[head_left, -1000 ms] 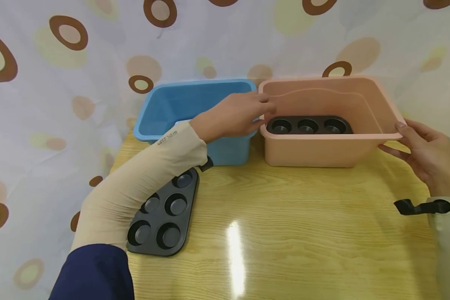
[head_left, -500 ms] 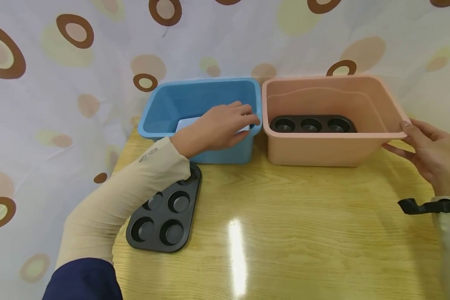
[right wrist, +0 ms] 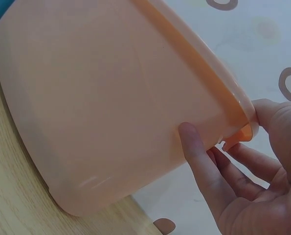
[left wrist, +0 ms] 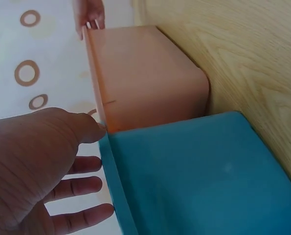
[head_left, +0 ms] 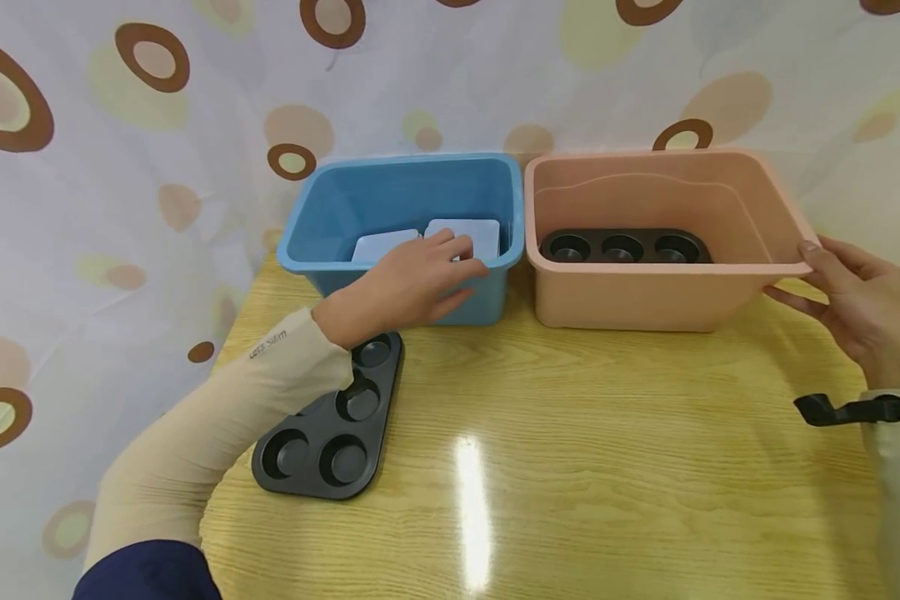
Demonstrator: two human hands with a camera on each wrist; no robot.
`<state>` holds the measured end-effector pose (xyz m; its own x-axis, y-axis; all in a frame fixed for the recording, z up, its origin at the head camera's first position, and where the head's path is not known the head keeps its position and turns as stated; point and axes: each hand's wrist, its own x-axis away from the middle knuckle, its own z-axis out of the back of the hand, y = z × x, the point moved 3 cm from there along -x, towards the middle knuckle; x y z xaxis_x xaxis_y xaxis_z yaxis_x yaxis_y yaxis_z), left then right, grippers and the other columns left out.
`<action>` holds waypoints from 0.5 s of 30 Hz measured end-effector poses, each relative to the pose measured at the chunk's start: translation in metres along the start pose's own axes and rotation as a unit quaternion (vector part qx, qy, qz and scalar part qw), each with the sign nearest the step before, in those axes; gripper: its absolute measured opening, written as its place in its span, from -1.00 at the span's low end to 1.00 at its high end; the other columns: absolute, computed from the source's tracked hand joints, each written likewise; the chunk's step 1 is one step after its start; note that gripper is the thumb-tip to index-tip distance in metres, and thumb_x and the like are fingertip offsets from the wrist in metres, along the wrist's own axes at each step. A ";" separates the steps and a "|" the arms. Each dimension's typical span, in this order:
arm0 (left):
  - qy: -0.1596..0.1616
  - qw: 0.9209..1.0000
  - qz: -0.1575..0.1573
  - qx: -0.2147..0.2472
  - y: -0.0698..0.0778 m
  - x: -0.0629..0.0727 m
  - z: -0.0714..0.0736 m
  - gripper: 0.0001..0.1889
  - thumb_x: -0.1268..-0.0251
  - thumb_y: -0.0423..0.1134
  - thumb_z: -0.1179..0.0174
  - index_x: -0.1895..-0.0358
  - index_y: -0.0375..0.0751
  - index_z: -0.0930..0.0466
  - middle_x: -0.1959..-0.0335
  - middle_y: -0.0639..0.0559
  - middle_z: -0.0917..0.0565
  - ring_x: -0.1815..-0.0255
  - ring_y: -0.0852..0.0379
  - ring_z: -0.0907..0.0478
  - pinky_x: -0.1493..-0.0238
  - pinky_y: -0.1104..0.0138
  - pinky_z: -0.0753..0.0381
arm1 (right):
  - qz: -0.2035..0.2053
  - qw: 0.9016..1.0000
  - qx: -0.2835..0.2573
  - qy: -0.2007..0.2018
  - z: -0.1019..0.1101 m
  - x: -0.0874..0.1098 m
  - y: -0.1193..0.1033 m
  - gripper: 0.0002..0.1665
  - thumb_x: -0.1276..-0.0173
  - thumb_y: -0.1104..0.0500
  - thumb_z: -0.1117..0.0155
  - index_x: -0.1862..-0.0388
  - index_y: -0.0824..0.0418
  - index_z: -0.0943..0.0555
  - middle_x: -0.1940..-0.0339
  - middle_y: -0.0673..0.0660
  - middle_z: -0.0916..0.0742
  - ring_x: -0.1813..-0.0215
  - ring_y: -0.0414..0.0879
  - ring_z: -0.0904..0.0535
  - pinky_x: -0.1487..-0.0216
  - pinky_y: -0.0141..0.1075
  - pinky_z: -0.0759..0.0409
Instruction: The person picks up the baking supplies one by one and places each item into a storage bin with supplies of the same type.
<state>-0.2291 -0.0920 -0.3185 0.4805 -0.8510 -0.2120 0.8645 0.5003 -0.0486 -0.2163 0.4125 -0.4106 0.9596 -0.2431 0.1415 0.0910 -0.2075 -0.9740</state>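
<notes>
My left hand point(head_left: 408, 287), relaxed with nothing in it, hovers over the front rim of a blue plastic bin point(head_left: 405, 192). In the left wrist view its loosely spread fingers overlap the rim. Inside that bin lie two white flat-topped rectangular things point(head_left: 476, 237), partly hidden by the hand. My right hand point(head_left: 862, 304) grips the right front corner of a pink plastic bin point(head_left: 622, 300), thumb on the rim and fingers beneath, as the right wrist view also shows. A dark muffin pan point(head_left: 622, 233) sits in the pink bin, its near part hidden by the front wall.
Another dark muffin pan point(head_left: 313, 458) lies on the wooden table point(head_left: 615, 467) at the left, partly under my left sleeve point(head_left: 225, 433). The two bins stand side by side against a patterned cloth point(head_left: 450, 83) at the back.
My left hand has moved left and nearer, from the pink bin's left rim to the blue bin's front rim, uncovering the white things. The right hand keeps its grip on the pink bin.
</notes>
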 end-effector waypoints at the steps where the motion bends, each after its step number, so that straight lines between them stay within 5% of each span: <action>1: 0.005 1.000 -0.001 0.001 0.000 0.003 0.000 -0.78 -0.62 -0.27 -0.28 -0.17 -0.18 -0.74 -0.01 -0.16 -0.67 0.10 -0.11 -0.59 0.13 0.11 -0.67 | 0.000 1.000 0.003 0.001 0.000 0.000 0.000 -0.18 -0.50 -0.02 -0.46 -0.68 -0.01 -0.45 -0.17 -0.25 -0.71 0.02 -0.41 -0.74 0.27 -0.39 -0.81; 15: 0.014 0.998 0.033 0.044 -0.004 0.040 -0.016 -0.74 -0.62 -0.32 -0.26 -0.24 -0.18 -0.72 0.07 -0.14 -0.58 0.22 -0.05 -0.51 0.25 0.15 -0.57 | 0.003 1.000 -0.006 0.002 0.000 -0.004 0.002 -0.37 -0.47 0.00 -0.50 -0.50 -0.09 -0.65 -0.13 -0.26 -0.74 0.04 -0.43 -0.78 0.32 -0.38 -0.80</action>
<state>-0.2161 -0.1256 -0.3427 0.5330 -0.8117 -0.2387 0.8417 0.5374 0.0522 -0.2197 0.4128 -0.4129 0.9591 -0.2482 0.1363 0.0820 -0.2173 -0.9726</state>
